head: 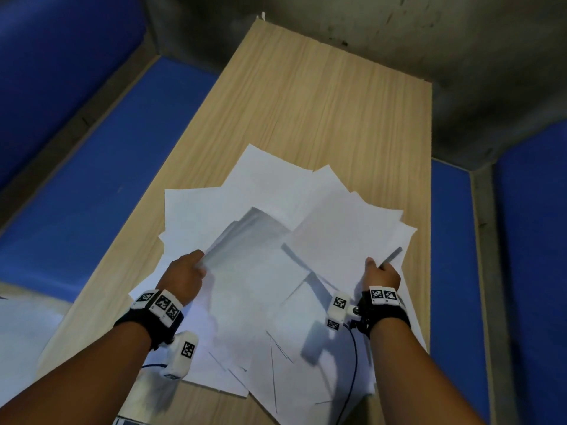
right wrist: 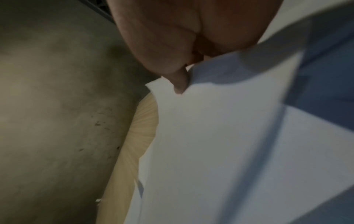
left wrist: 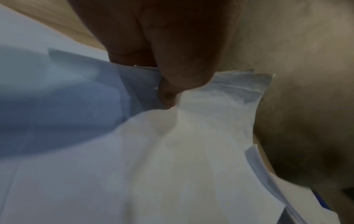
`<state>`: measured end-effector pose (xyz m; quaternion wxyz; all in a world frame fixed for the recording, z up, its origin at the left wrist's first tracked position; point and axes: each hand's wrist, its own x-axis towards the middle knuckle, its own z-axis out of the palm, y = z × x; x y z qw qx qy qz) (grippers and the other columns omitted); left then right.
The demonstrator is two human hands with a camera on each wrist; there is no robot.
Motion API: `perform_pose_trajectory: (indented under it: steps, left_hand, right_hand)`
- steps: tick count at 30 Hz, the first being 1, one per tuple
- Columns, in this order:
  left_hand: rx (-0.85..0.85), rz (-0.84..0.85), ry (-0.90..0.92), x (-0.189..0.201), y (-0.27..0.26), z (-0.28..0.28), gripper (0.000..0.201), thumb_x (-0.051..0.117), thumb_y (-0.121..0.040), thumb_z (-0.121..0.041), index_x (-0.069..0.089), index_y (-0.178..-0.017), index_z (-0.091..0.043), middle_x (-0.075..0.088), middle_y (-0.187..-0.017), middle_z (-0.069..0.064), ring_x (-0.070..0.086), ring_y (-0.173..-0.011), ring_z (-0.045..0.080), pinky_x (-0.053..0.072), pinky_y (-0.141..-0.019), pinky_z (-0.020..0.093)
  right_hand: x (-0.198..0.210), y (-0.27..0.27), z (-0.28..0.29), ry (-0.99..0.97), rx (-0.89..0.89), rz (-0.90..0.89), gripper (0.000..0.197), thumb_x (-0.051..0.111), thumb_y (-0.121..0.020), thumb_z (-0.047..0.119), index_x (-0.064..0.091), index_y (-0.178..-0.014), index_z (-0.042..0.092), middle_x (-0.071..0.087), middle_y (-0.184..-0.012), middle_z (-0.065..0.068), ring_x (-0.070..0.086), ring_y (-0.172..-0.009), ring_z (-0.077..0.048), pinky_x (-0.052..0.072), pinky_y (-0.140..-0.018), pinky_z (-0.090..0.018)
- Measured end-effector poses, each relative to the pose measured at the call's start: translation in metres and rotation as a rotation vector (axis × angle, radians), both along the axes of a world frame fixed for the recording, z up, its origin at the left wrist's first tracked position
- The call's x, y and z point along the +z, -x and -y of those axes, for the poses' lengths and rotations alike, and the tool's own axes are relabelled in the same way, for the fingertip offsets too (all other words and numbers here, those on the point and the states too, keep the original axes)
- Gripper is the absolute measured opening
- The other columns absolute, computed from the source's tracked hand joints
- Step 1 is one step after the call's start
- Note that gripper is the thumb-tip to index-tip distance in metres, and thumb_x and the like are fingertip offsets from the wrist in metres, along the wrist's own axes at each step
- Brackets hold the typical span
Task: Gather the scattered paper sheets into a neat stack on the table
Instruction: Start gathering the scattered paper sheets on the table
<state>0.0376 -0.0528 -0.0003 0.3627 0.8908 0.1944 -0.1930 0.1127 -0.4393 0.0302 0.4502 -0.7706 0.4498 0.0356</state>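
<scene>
We see the white paper sheets (head: 260, 271) fanned in a messy pile on the near half of the wooden table (head: 322, 102), some over its edges. Our left hand (head: 185, 276) pinches several sheets; our right hand (head: 382, 276) pinches maybe one. The far half is bare.

A long table (head: 322, 111) with a pale wood-grain top runs from the lower middle of the head view up toward the top centre. Blue padded mats (head: 107, 179) cover the floor along the left and right edges of the frame. A grey, stained concrete wall (head: 429, 32) fills the upper right. The light is dim, and soft shadows fall on the tabletop.
</scene>
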Motion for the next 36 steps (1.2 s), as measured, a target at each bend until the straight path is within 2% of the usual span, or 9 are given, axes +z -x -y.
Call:
perform_pose_trajectory:
  steps: [3,7,10,14,22,26,29,33,36]
  left_hand:
    - [0.125,0.043,0.007,0.017,0.000,-0.019,0.009,0.052,-0.098,-0.011,0.061,-0.098,-0.011,0.065,-0.091,0.013,0.059,-0.087,0.033,0.037,-0.065,0.032]
    - [0.292,0.102,0.017,0.026,0.011,-0.054,0.035,0.053,-0.100,-0.013,0.060,-0.133,-0.005,0.065,-0.130,0.023,0.059,-0.116,0.043,0.042,-0.089,0.040]
    - [0.432,0.077,0.067,0.021,0.024,-0.075,0.035,0.053,-0.100,-0.017,0.061,-0.132,-0.005,0.065,-0.129,0.021,0.061,-0.116,0.043,0.045,-0.093,0.043]
    - [0.571,0.067,0.176,0.018,0.042,-0.084,0.033,0.054,-0.100,-0.019,0.061,-0.130,-0.008,0.067,-0.129,0.014,0.062,-0.115,0.037,0.046,-0.102,0.050]
    - [0.779,0.045,0.319,0.022,0.073,-0.074,0.036,0.048,-0.103,-0.010,0.054,-0.136,0.004,0.061,-0.134,0.018,0.057,-0.123,0.040,0.041,-0.104,0.045]
    - [0.786,0.063,0.324,0.020,0.088,-0.077,0.033,0.047,-0.104,-0.009,0.054,-0.134,0.000,0.062,-0.130,0.013,0.057,-0.118,0.033,0.040,-0.100,0.040]
    - [0.749,0.070,0.308,0.019,0.099,-0.080,0.034,0.048,-0.103,-0.010,0.055,-0.135,-0.003,0.061,-0.123,0.008,0.056,-0.116,0.029,0.038,-0.101,0.038]
    - [0.740,0.044,0.327,0.008,0.111,-0.089,0.031,0.051,-0.102,-0.016,0.059,-0.132,-0.013,0.064,-0.131,0.009,0.059,-0.119,0.031,0.040,-0.109,0.048]
    - [0.735,0.043,0.325,0.008,0.115,-0.090,0.031,0.052,-0.102,-0.018,0.060,-0.131,-0.013,0.065,-0.128,0.007,0.059,-0.120,0.032,0.040,-0.110,0.051]
  right_hand:
    - [0.015,0.008,0.020,0.083,-0.004,0.140,0.033,0.053,-0.097,0.022,0.063,-0.114,-0.004,0.068,-0.113,-0.020,0.063,-0.095,-0.031,0.046,-0.083,-0.032]
    - [0.034,0.030,0.049,0.135,-0.032,0.219,0.025,0.055,-0.097,0.023,0.065,-0.100,0.001,0.066,-0.097,-0.016,0.062,-0.090,-0.029,0.042,-0.078,-0.031]
    - [0.052,0.053,0.046,0.020,0.034,0.286,0.020,0.056,-0.097,0.026,0.064,-0.085,0.013,0.066,-0.084,-0.005,0.066,-0.087,-0.031,0.051,-0.075,-0.030]
    - [0.055,0.075,0.018,-0.116,0.311,0.247,0.011,0.058,-0.097,0.010,0.067,-0.091,0.008,0.068,-0.081,0.003,0.063,-0.074,-0.013,0.050,-0.056,-0.006]
    - [-0.001,0.029,-0.049,0.102,0.770,-0.042,0.019,0.065,-0.088,0.025,0.059,-0.090,0.007,0.062,-0.093,-0.007,0.062,-0.085,-0.026,0.047,-0.068,-0.028]
    - [-0.014,0.014,-0.070,0.323,0.941,-0.202,0.067,0.080,-0.070,0.048,0.053,-0.126,0.022,0.055,-0.127,-0.001,0.054,-0.119,-0.026,0.048,-0.096,-0.041]
    - [-0.016,0.010,-0.080,0.461,1.049,-0.297,0.089,0.086,-0.065,0.040,0.038,-0.139,0.026,0.052,-0.135,-0.001,0.045,-0.128,-0.027,0.041,-0.101,-0.046]
    - [-0.022,0.008,-0.079,0.458,1.032,-0.362,0.040,0.078,-0.076,0.025,0.055,-0.108,0.020,0.065,-0.110,-0.007,0.060,-0.106,-0.029,0.047,-0.095,-0.041]
    - [-0.022,0.013,-0.069,0.274,0.971,-0.223,0.019,0.068,-0.081,0.012,0.051,-0.072,0.013,0.064,-0.079,-0.007,0.061,-0.072,-0.024,0.054,-0.069,-0.030]
